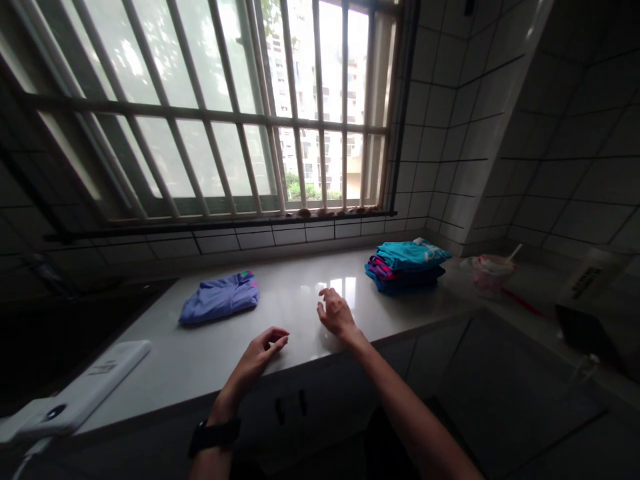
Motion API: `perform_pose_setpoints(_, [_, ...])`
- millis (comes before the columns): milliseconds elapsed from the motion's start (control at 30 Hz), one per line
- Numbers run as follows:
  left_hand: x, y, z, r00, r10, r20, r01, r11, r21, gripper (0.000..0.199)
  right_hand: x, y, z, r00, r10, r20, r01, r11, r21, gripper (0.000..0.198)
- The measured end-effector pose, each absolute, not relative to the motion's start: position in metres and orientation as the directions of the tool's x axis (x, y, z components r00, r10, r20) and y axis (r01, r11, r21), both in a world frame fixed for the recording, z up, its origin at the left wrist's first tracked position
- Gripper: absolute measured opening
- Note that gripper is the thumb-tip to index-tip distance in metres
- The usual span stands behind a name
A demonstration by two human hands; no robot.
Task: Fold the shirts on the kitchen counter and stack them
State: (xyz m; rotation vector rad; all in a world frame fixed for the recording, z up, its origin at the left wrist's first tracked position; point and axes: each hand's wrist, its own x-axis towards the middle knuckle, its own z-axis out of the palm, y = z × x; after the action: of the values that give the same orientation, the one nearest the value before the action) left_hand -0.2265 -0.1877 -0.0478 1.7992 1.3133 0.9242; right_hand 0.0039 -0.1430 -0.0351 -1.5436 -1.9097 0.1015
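Observation:
My left hand (261, 351) hovers near the counter's front edge, loosely curled, with a gap between thumb and fingers and nothing in it. A dark band is round that wrist. Farther right and forward, my right hand (336, 313) is over the white countertop (295, 287), its fingers bent and apart, also holding nothing. A folded purple garment (220, 298) lies on the counter to the left of both hands. To the right is a stack of folded clothes (407, 267), turquoise on top, with pink-purple and dark blue layers below. Neither hand touches the clothes.
A white power strip (85, 387) with a plugged-in cable lies at the front left, beside a dark sink area (65, 327). A pinkish container (493, 273) stands in the right corner, near a dark flat object (590, 337). Window bars (300, 123) rise behind the counter.

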Motion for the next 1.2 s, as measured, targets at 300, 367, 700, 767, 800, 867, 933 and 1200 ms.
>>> perform_pose_setpoints(300, [-0.224,-0.19,-0.047,0.251,0.957,0.149,0.436,-0.249,0.865,0.04,0.162,-0.11,0.094,0.305,0.889,0.342,0.946,-0.242,-0.217,0.042])
perform_pose_setpoints(367, [-0.223,-0.19,-0.049,0.249,0.958,0.141,0.426,-0.239,0.873,0.039,0.181,-0.109,0.096,0.316,0.911,0.266,0.946,-0.283,-0.158,0.033])
perform_pose_setpoints(700, [-0.224,-0.185,-0.056,0.239,0.962,0.13,0.398,-0.219,0.891,0.039,0.162,-0.094,0.166,0.098,0.727,0.68,0.985,0.029,-0.173,0.014])
perform_pose_setpoints(767, [-0.224,-0.187,-0.054,0.245,0.96,0.134,0.396,-0.226,0.89,0.038,0.146,-0.097,0.181,0.111,0.669,0.735,0.94,0.171,-0.297,0.015])
perform_pose_setpoints(800, [-0.224,-0.188,-0.053,0.252,0.959,0.133,0.391,-0.227,0.892,0.038,0.136,-0.1,0.184,0.11,0.692,0.713,0.9,0.236,-0.367,0.017])
perform_pose_setpoints(867, [-0.225,-0.19,-0.053,0.267,0.956,0.121,0.365,-0.217,0.905,0.042,0.115,-0.107,0.183,0.045,0.788,0.614,0.806,0.334,-0.488,0.022])
perform_pose_setpoints(933, [-0.225,-0.191,-0.056,0.271,0.957,0.099,0.319,-0.186,0.929,0.058,0.093,-0.114,0.172,-0.056,0.852,0.521,0.74,0.385,-0.551,0.026])
perform_pose_setpoints(1200, [-0.225,-0.187,-0.066,0.166,0.962,0.215,0.298,-0.257,0.919,0.061,0.035,-0.123,0.118,-0.395,0.909,0.129,0.515,0.336,-0.788,0.035])
